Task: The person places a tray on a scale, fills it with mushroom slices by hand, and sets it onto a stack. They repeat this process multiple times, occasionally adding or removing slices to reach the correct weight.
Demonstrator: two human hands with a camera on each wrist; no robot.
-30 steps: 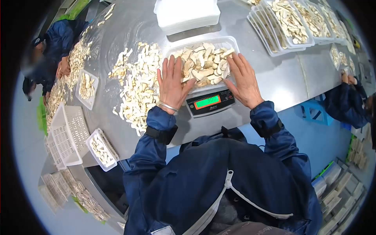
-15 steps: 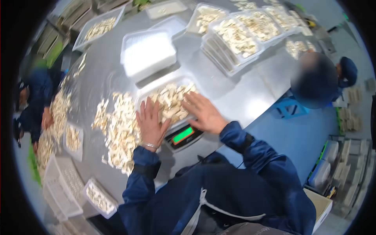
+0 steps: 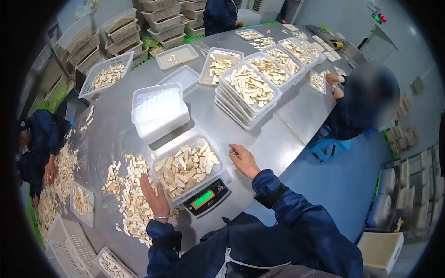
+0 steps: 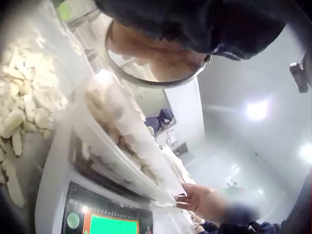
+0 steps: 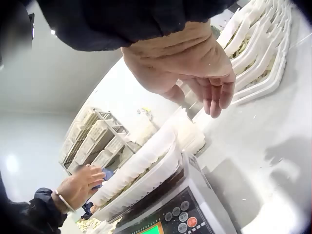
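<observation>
A clear plastic tray [image 3: 221,162] heaped with pale mushroom slices [image 3: 185,167] stands on a digital scale [image 3: 218,191] with a lit green display. At the tray's left side is my left hand [image 3: 156,198], fingers extended, with a bangle [image 4: 151,84] round its wrist. It overlaps a loose pile of slices [image 3: 134,204] in the head view. My right hand [image 3: 244,161] is off the tray's right side, over bare metal. Its fingers are loosely bent in the right wrist view and hold nothing.
Behind the tray stands a stack of white trays [image 3: 160,113]. Filled trays [image 3: 250,88] line the table's back right. A perforated basket [image 3: 69,245] is at the lower left. One person [image 3: 366,102] works at the right edge, another [image 3: 39,143] at the left.
Both hands have come off the mushroom slices and moved apart, the left to the tray's left side, the right out past its right side. The head view has turned and tilted up.
</observation>
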